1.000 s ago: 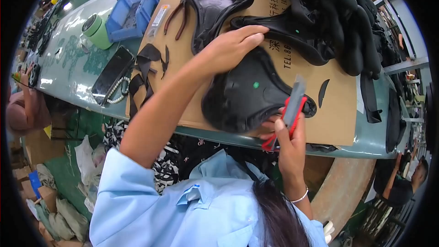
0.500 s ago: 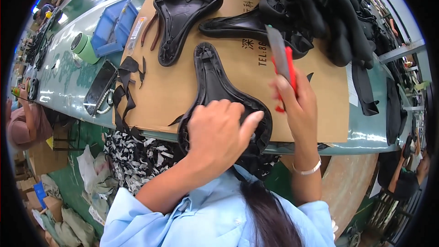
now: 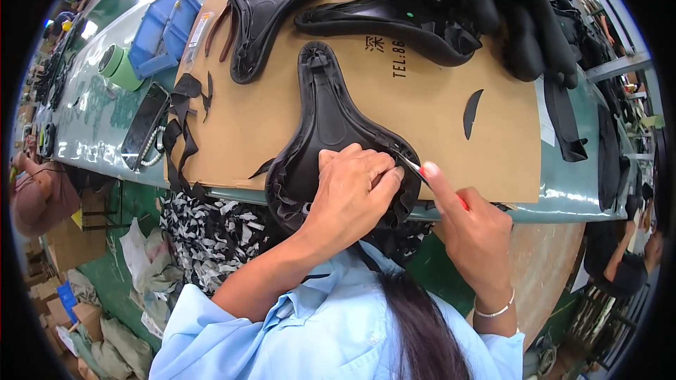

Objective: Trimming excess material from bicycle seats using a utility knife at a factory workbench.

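A black bicycle saddle [image 3: 329, 123] lies underside up in front of me, its narrow nose pointing away and its wide rear at the table's near edge. Gathered black cover material lines its inner rim. My left hand [image 3: 352, 190] rests over the wide part, fingers curled and thumb pressed in at the right rim; what exactly the fingertips pinch is hidden. In my right hand [image 3: 473, 229] is a red utility knife [image 3: 424, 171], mostly covered by the fingers. Its blade meets the saddle's right rim, close to my left fingertips.
More saddles [image 3: 278, 7] and a heap of black covers [image 3: 524, 21] lie at the back of the cardboard sheet [image 3: 451, 169]. Pliers [image 3: 227, 35], black offcuts [image 3: 186, 119], a phone [image 3: 144, 127], a blue bin [image 3: 158, 35] and a green cup [image 3: 120, 68] are at left. A curved black scrap [image 3: 472, 114] lies at right.
My right hand has come down with the knife, bringing the blade to the saddle's rim. My left hand has shifted slightly right, its thumb and fingers drawing together.
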`<action>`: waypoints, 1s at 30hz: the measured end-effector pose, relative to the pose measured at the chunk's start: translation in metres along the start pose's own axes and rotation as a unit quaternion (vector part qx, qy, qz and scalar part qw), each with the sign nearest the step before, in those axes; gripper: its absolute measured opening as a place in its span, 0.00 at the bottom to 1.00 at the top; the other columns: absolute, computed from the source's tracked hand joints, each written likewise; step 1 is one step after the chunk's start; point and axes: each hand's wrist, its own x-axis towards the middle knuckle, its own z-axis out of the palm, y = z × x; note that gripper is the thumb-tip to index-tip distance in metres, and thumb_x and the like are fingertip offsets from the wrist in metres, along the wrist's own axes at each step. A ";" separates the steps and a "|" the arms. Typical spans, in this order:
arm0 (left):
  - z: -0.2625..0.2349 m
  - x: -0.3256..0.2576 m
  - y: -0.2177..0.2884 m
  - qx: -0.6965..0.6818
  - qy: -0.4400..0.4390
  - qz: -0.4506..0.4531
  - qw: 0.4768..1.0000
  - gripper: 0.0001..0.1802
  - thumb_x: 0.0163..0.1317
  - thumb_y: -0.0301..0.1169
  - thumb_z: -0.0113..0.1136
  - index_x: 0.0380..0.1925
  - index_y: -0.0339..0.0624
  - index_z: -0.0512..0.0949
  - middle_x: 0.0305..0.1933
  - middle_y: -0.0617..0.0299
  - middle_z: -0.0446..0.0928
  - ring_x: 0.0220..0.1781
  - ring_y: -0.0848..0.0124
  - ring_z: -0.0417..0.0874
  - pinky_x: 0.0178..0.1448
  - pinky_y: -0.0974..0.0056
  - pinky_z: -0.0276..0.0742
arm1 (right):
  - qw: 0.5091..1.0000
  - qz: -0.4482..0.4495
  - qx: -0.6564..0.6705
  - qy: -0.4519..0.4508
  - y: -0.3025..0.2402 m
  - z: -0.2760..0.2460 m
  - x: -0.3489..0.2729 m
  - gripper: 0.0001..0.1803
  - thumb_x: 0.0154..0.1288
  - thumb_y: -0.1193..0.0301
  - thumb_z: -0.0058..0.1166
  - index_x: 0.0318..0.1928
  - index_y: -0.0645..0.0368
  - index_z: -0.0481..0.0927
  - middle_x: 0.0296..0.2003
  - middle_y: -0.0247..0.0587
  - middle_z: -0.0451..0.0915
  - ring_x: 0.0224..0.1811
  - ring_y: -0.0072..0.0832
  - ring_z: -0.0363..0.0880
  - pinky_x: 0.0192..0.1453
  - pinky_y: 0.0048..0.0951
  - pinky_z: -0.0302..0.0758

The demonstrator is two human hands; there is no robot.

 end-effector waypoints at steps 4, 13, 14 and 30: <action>0.005 0.002 -0.003 -0.056 0.043 -0.007 0.997 0.13 0.58 0.32 0.54 0.17 0.37 0.73 0.22 0.60 0.75 0.32 0.64 0.71 0.47 0.58 0.58 | 0.997 0.014 -0.065 -0.042 -0.014 0.004 0.002 0.34 0.53 0.82 0.58 0.63 0.47 0.72 0.24 0.39 0.72 0.21 0.33 0.73 0.25 0.33 0.69; -0.001 -0.005 -0.008 -0.229 0.070 -0.041 0.970 0.14 0.50 0.27 0.54 0.13 0.32 0.64 0.12 0.58 0.62 0.19 0.69 0.61 0.28 0.61 0.59 | 0.998 0.058 0.026 0.020 -0.016 -0.003 -0.019 0.36 0.56 0.78 0.54 0.67 0.46 0.68 0.20 0.38 0.66 0.15 0.31 0.69 0.20 0.32 0.66; 0.000 -0.006 -0.007 -0.230 0.068 -0.042 0.970 0.14 0.50 0.27 0.54 0.13 0.32 0.64 0.12 0.58 0.62 0.19 0.69 0.61 0.28 0.61 0.59 | 0.996 0.043 0.041 0.065 -0.019 -0.003 -0.013 0.36 0.56 0.78 0.54 0.68 0.45 0.67 0.19 0.38 0.64 0.15 0.32 0.69 0.19 0.32 0.65; -0.034 0.016 0.014 -0.068 0.038 0.077 0.994 0.06 0.54 0.23 0.55 0.22 0.35 0.70 0.23 0.61 0.70 0.25 0.70 0.73 0.25 0.66 0.65 | 0.984 0.166 -0.059 -0.025 -0.016 0.000 -0.011 0.29 0.63 0.76 0.52 0.65 0.44 0.70 0.21 0.43 0.70 0.20 0.39 0.72 0.26 0.41 0.67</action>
